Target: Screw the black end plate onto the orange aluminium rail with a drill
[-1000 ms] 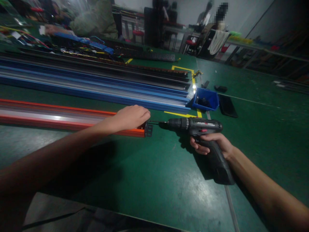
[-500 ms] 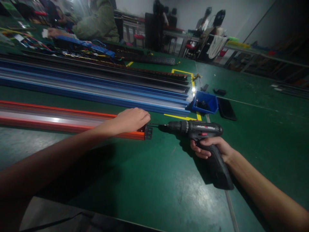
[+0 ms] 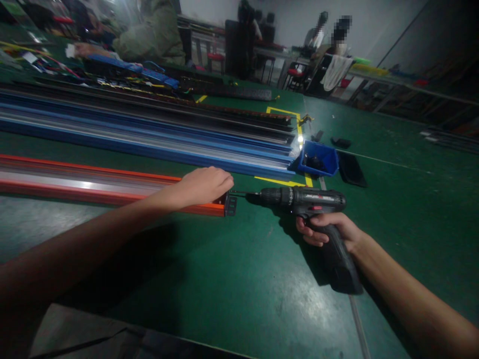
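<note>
My right hand (image 3: 325, 229) is wrapped round the handle of a black cordless drill (image 3: 314, 199), its long thin bit (image 3: 245, 193) pointing left. The bit's tip meets the black end bracket (image 3: 231, 205) on a long orange metal profile (image 3: 204, 208). Over that same end lies my left hand (image 3: 209, 184), its fingers curled down and closed on the profile's end. Its fingertips are hidden, so any small part under them cannot be seen.
Beyond the orange profile lie blue profiles (image 3: 187, 149) and black strips. A blue bin (image 3: 318, 158) with dark parts stands right of them, beside a dark flat object (image 3: 352, 168). Wires (image 3: 56, 65) are heaped at the back left, near a person in a green sleeve (image 3: 149, 40).
Almost nothing differs. The drill and my right hand have shifted very slightly right, while my left hand stays on the profile's end.
</note>
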A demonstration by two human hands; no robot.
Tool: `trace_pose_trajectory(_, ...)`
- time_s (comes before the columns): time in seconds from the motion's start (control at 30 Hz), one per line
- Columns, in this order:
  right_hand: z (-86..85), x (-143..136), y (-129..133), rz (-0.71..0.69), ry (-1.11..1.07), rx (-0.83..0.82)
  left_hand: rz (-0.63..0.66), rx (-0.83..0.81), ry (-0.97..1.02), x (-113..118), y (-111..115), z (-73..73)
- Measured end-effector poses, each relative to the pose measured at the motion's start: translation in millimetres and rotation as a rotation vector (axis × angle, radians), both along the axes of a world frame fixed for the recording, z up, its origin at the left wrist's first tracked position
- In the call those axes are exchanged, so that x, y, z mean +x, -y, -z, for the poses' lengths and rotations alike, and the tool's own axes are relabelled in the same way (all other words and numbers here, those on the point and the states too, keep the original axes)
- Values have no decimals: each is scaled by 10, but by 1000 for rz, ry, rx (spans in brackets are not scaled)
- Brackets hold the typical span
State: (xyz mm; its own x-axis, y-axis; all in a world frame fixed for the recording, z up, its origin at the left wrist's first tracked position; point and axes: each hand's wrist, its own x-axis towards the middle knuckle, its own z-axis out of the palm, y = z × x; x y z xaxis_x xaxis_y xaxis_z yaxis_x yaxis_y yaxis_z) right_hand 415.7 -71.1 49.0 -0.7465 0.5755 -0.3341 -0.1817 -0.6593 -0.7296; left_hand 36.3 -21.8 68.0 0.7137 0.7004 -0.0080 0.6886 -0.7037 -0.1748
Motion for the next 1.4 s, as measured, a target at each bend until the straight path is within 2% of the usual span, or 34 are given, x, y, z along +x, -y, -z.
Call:
trace_pose_trajectory(0.4,-3,4,-2,5,7,-2,0,19,-67,5,6,-16)
trace_pose_trajectory(0.7,5,3,2,2,-8,-4,-18,-25,-23,14,5,-35)
trace_pose_trajectory(1.4,-8,6,-2,7,-33,-21,-6,11,-51,7,-2,-7)
